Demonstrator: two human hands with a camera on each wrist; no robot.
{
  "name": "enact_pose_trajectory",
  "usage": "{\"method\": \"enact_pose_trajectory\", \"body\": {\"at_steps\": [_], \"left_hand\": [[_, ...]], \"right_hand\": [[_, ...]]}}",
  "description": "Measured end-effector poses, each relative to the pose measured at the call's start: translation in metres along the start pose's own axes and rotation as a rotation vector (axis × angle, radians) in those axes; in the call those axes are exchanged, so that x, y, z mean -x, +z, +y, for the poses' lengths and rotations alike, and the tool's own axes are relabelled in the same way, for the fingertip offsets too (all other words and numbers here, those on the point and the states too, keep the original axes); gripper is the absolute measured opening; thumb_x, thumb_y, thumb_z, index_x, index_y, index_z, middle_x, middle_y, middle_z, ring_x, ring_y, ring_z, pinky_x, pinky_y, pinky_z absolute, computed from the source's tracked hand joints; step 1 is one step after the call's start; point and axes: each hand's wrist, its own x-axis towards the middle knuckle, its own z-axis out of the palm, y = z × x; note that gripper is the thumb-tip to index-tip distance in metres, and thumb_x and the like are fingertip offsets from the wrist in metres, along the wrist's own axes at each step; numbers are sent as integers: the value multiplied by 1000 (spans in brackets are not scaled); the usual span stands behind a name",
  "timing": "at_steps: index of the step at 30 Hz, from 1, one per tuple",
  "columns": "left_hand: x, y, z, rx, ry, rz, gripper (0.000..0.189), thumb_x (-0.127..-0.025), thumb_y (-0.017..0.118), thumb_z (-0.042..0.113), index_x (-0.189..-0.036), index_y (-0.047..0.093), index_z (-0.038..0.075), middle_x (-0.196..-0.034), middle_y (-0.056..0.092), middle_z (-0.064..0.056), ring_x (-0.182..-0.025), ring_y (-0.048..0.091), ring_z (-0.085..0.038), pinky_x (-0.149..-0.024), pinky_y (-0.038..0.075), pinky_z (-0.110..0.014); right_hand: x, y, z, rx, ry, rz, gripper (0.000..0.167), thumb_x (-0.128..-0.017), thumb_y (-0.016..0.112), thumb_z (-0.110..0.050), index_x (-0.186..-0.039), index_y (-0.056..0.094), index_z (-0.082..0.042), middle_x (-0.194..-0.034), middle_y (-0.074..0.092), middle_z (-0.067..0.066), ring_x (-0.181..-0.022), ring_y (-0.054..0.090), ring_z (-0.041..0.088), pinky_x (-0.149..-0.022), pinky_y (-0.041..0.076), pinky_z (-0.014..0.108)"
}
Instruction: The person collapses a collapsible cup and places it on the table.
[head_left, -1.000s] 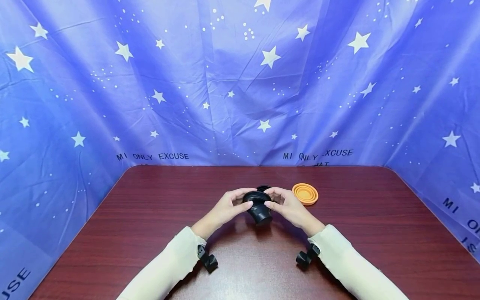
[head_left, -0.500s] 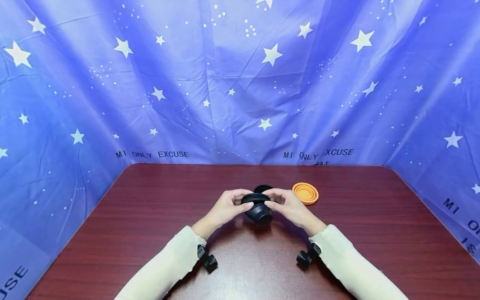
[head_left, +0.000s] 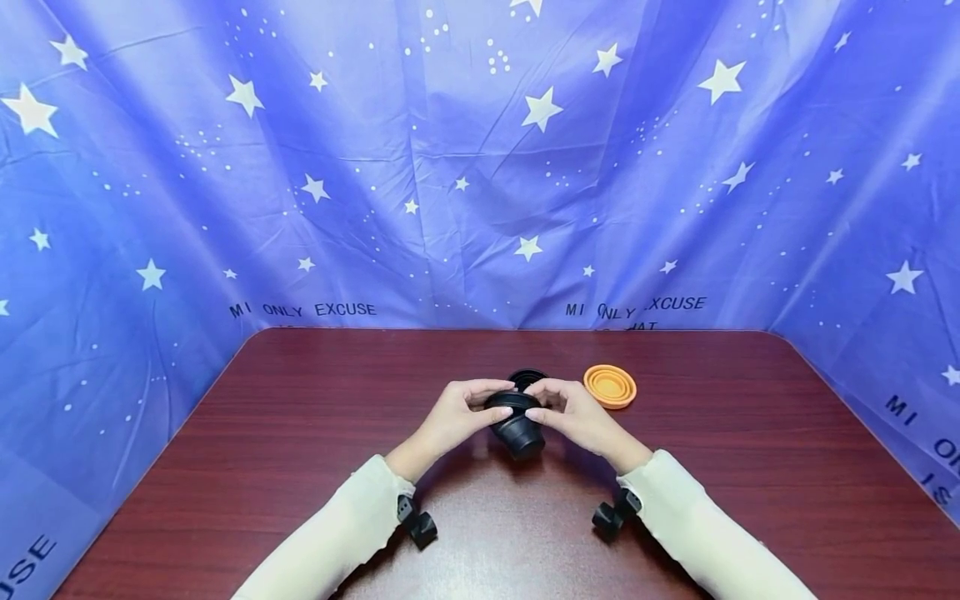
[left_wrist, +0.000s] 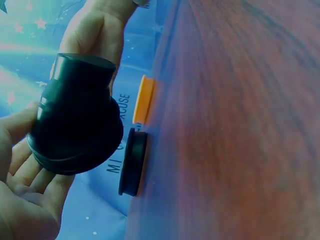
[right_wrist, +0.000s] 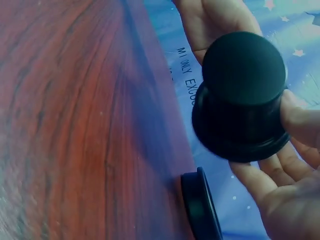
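A black collapsible cup (head_left: 519, 440), its stepped wall drawn out, is held above the table in both hands. Its wide rim points away from the person and its narrow flat base faces toward them and down. My left hand (head_left: 459, 410) grips the rim from the left, thumb on the near side and fingers behind. From the right, my right hand (head_left: 576, 410) holds the same rim, its thumb close to the left one. In the right wrist view the round base (right_wrist: 245, 67) shows in full. The inside of the cup is hidden.
Just behind the held cup lies a second black collapsible cup (head_left: 528, 375), folded flat and partly covered by the hands. An orange one (head_left: 610, 387), flattened into rings, lies right of it. Beyond the brown table (head_left: 337, 375) hangs a blue star-printed cloth (head_left: 420, 167).
The cup has tilted and come slightly toward the person, its base lower now. The left thumb has slid a little to the right along it. The flat cups have stayed put.
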Motion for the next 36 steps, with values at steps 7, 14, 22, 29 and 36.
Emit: {"method": "enact_pose_trajectory", "body": {"at_steps": [7, 14, 22, 29, 36], "left_hand": [[-4, -5, -15, 159, 22, -14, 36, -92, 59, 7, -126, 56, -5, -116, 63, -22, -89, 65, -9, -76, 53, -23], [-5, -5, -16, 104, 58, 12, 32, -90, 60, 4, -119, 58, -9, -106, 65, -27, -78, 64, -6, -68, 51, -20], [-6, -4, -14, 94, 16, 32, 28, -89, 61, 2, -115, 60, -10, -102, 67, -26, -75, 65, -6, -68, 52, -21], [-8, -2, -20, 58, 45, 68, 23, -89, 62, 2, -108, 63, -10, -97, 68, -25, -74, 66, -5, -68, 53, -22], [-7, -6, -23, 75, 29, 1, 25, -93, 58, 6, -112, 61, -9, -99, 67, -22, -75, 62, -6, -66, 51, -22]], "right_hand": [[-1, -1, -3, -287, 73, 24, 22, -89, 59, 1, -108, 54, 11, -94, 62, -1, -82, 60, 8, -70, 52, 26], [-1, 1, -4, -401, 102, 30, 14, -90, 58, 1, -104, 57, 2, -92, 62, -1, -79, 60, 7, -68, 52, 23], [0, 3, 1, -391, 92, 47, 13, -89, 58, 4, -102, 57, 2, -91, 63, -2, -78, 60, 6, -67, 52, 21], [-1, 4, -2, -337, 66, 25, 22, -89, 59, 2, -107, 52, 14, -91, 65, -4, -81, 62, 6, -68, 55, 26], [-1, -1, -8, -229, 48, 38, 25, -88, 63, -1, -109, 57, 11, -92, 67, -3, -81, 64, 9, -69, 54, 32]]}}
